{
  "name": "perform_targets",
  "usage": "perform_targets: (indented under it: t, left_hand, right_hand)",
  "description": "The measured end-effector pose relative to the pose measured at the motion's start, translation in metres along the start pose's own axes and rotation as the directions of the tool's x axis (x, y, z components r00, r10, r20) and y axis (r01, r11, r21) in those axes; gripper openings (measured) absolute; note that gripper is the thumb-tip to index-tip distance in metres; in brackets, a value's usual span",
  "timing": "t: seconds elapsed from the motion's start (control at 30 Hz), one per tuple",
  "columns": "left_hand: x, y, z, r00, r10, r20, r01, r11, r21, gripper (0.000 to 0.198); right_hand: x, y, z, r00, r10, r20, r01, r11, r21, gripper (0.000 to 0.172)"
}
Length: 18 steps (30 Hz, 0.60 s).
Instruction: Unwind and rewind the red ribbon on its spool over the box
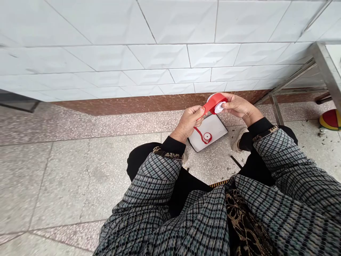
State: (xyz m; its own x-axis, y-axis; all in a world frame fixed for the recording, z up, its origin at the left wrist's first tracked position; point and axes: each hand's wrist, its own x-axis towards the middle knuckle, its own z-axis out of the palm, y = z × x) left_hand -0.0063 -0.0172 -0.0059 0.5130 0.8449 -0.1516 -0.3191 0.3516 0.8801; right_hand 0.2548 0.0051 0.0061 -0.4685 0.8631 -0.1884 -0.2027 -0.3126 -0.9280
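The ribbon spool (218, 105) was held up in the air between the two hands, above the floor and just in front of the brown skirting (119, 105) at the foot of the white tiled wall (160, 53). It was a flat round reel with a white face showing tight rings of wound layers, and bright red ribbon wrapped its rim. A loose strip (209, 105) of that red ribbon ran leftward and slightly down from the reel, broad and smooth.

The right hand (238, 105) gripped the spool from the right, fingers curled about its edge. The left hand (189, 120) was closed in a pinch on the free end of the loose strip, thumb on top.

Below the hands, a white card (217, 128) with a dark edge lay on the speckled floor (80, 170); on it sat a smaller spool (207, 136) with a thin red tail curling up to the left.

The far side of the ribbon spool was hidden behind the right fingers, so its thickness could not be judged. The very tip of the strip vanished inside the left hand. The near corner of the card was covered by the left wrist and checked sleeve (162, 170). At the right edge, a metal frame (276, 108) and a red and yellow ball (330, 119) were cut off by the picture's border.
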Motion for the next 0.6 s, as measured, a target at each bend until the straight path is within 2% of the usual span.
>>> perform_targets:
  t: [0.2,0.4,0.6]
  left_hand:
    - [0.0003,-0.0028,0.0029,1.000,0.005,-0.028,-0.008,0.993,-0.118,0.052]
    - [-0.0017,-0.0009,0.0082,0.996,-0.067,-0.065,0.047,0.961,-0.273,0.047]
    - [-0.0014,-0.0031,0.0092,0.998,-0.049,-0.048,0.035,0.962,-0.270,0.046]
  right_hand:
    - [-0.0001,0.0039,-0.0061,1.000,0.022,0.003,-0.022,1.000,0.016,0.069]
    - [0.0015,0.0050,-0.0067,1.000,0.004,-0.016,-0.004,1.000,-0.016,0.065]
    - [0.0026,0.0081,-0.0067,1.000,-0.024,0.003,0.024,1.000,0.000,0.072]
